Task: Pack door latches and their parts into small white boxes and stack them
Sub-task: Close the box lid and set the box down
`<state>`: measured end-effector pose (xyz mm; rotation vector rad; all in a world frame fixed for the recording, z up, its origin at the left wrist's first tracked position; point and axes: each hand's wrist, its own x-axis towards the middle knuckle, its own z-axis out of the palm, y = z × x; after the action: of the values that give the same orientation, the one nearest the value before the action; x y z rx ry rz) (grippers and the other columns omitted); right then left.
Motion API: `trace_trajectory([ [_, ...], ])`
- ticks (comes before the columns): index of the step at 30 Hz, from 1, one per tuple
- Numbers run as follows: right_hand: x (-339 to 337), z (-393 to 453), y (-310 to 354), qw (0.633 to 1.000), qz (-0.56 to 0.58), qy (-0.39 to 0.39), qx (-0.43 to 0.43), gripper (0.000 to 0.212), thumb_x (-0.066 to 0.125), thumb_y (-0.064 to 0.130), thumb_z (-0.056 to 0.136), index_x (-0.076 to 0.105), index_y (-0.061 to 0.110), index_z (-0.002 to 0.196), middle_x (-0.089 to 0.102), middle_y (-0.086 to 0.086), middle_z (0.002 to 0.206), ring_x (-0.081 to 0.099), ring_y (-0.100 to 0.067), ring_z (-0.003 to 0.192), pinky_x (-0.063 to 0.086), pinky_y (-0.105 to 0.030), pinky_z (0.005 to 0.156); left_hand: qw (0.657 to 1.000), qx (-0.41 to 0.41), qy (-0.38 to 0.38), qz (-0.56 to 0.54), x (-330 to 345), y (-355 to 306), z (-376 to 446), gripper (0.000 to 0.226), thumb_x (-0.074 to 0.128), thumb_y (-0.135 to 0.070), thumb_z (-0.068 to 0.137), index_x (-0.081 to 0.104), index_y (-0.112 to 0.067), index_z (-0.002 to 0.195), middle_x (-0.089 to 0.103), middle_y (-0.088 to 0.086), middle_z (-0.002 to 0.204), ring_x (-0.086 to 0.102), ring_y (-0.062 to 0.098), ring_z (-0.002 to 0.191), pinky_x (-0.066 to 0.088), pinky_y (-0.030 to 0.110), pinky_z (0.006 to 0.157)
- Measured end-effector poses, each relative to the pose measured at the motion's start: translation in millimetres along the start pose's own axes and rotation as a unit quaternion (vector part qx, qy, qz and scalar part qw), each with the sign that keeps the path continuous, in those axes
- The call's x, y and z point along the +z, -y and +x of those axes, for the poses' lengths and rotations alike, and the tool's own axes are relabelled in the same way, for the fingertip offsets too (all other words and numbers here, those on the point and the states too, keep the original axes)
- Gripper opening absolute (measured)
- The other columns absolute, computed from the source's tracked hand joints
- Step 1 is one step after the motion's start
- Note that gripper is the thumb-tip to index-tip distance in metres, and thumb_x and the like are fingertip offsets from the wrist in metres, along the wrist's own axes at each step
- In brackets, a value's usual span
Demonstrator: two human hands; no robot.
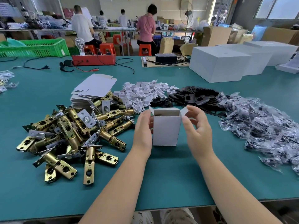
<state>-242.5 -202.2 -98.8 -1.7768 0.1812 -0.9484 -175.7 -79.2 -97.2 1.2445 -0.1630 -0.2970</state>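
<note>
I see a small white cardboard box (166,128) standing upright on the teal table mat (145,183), its top open with side flaps up; something dark and brassy shows just inside the rim. My left hand (143,131) lies along the box's left wall, fingers fairly straight, fingertips up at the left flap. My right hand (196,126) sits at the box's right edge, fingers curled, thumb and forefinger pinching the right flap.

Left of the box: a heap of brass-coloured tubular door latches with silver faceplates (69,136). Behind that heap, a stack of flat unfolded white carton blanks (93,88). Directly behind the box, a pile of small white folded card inserts (142,92), then black metal strike plates (192,96) to its right. Right of the box, a spread of clear plastic bags of dark screws (265,125). Far behind, large white cartons (220,63).
</note>
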Motion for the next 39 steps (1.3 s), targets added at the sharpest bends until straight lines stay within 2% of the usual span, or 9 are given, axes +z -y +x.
trace_trajectory([
  [3, 0, -1, 1, 0.997, -0.015, 0.048, -0.051, 0.029, 0.050, 0.022, 0.090, 0.056, 0.036, 0.114, 0.056, 0.010, 0.116, 0.052, -0.001, 0.108, 0.040, -0.014, 0.092, 1.000, 0.007, 0.010, 0.001, -2, -1, 1, 0.054, 0.054, -0.053, 0.084, 0.058, -0.015, 0.123, 0.066, 0.016, 0.118, 0.063, 0.032, 0.107, 0.049, 0.046, 0.089],
  [9, 5, 3, 6, 0.997, 0.045, 0.065, 0.003, 0.023, 0.049, 0.018, 0.097, 0.066, 0.032, 0.092, 0.058, 0.020, 0.108, 0.051, 0.005, 0.108, 0.038, -0.011, 0.089, 0.999, 0.024, 0.033, -0.017, -3, -5, 1, 0.049, 0.063, -0.040, 0.075, 0.057, -0.023, 0.121, 0.068, 0.002, 0.107, 0.064, 0.011, 0.086, 0.050, 0.023, 0.068],
  [12, 8, 6, 6, 0.987, 0.133, 0.052, 0.075, 0.025, 0.054, 0.015, 0.092, 0.050, 0.032, 0.110, 0.061, 0.028, 0.104, 0.059, 0.008, 0.083, 0.044, -0.010, 0.073, 0.998, 0.044, 0.051, -0.020, -5, -4, 2, 0.058, 0.059, -0.029, 0.073, 0.047, -0.027, 0.130, 0.072, -0.012, 0.092, 0.066, 0.005, 0.082, 0.050, 0.019, 0.068],
  [15, 8, 9, 5, 0.973, 0.179, 0.087, 0.117, 0.041, 0.051, 0.010, 0.095, 0.039, 0.030, 0.129, 0.063, 0.013, 0.118, 0.062, 0.003, 0.092, 0.048, -0.016, 0.076, 0.994, 0.069, 0.077, -0.034, -4, -6, 2, 0.066, 0.055, -0.019, 0.075, 0.041, -0.022, 0.139, 0.073, -0.021, 0.090, 0.069, 0.003, 0.084, 0.052, 0.018, 0.064],
  [18, 9, 11, 7, 0.978, 0.150, 0.117, 0.084, 0.052, 0.046, 0.020, 0.087, 0.032, 0.035, 0.136, 0.070, 0.019, 0.103, 0.062, -0.005, 0.092, 0.049, -0.020, 0.078, 0.991, 0.084, 0.084, -0.058, -4, -9, 1, 0.052, 0.054, -0.012, 0.076, 0.060, -0.030, 0.124, 0.074, -0.007, 0.103, 0.068, 0.008, 0.083, 0.053, 0.022, 0.062],
  [22, 11, 9, 8, 0.986, 0.131, 0.095, 0.039, 0.048, 0.044, 0.018, 0.092, 0.043, 0.055, 0.123, 0.068, 0.014, 0.100, 0.055, -0.010, 0.086, 0.047, -0.025, 0.077, 0.991, 0.092, 0.067, -0.077, -4, -11, -1, 0.041, 0.053, 0.003, 0.090, 0.075, -0.032, 0.093, 0.074, -0.005, 0.095, 0.066, 0.007, 0.080, 0.052, 0.021, 0.065],
  [29, 11, -1, 2, 0.996, 0.053, 0.063, -0.040, 0.035, 0.037, 0.004, 0.090, 0.055, 0.032, 0.100, 0.060, 0.017, 0.101, 0.055, 0.002, 0.094, 0.041, -0.012, 0.083, 0.991, 0.105, 0.067, -0.047, -4, -15, -5, 0.037, 0.053, -0.004, 0.087, 0.069, -0.027, 0.062, 0.072, -0.005, 0.091, 0.062, 0.010, 0.082, 0.048, 0.019, 0.064],
  [35, 8, -6, 0, 0.993, 0.070, 0.092, -0.031, 0.023, 0.045, 0.039, 0.088, 0.057, 0.032, 0.106, 0.059, 0.005, 0.115, 0.054, -0.009, 0.107, 0.041, -0.018, 0.087, 0.989, 0.127, 0.076, -0.005, -3, -9, -11, 0.009, 0.064, -0.022, 0.070, 0.064, -0.030, 0.073, 0.068, -0.010, 0.089, 0.055, 0.014, 0.081, 0.042, 0.027, 0.070],
  [39, 10, -7, 1, 0.995, 0.053, 0.080, -0.010, 0.016, 0.050, 0.033, 0.090, 0.056, 0.036, 0.105, 0.056, 0.013, 0.093, 0.051, -0.001, 0.082, 0.038, -0.014, 0.075, 0.987, 0.142, 0.069, 0.028, 0, -7, -11, 0.021, 0.070, -0.026, 0.073, 0.070, -0.039, 0.090, 0.067, -0.018, 0.084, 0.059, 0.004, 0.078, 0.050, 0.020, 0.069],
])
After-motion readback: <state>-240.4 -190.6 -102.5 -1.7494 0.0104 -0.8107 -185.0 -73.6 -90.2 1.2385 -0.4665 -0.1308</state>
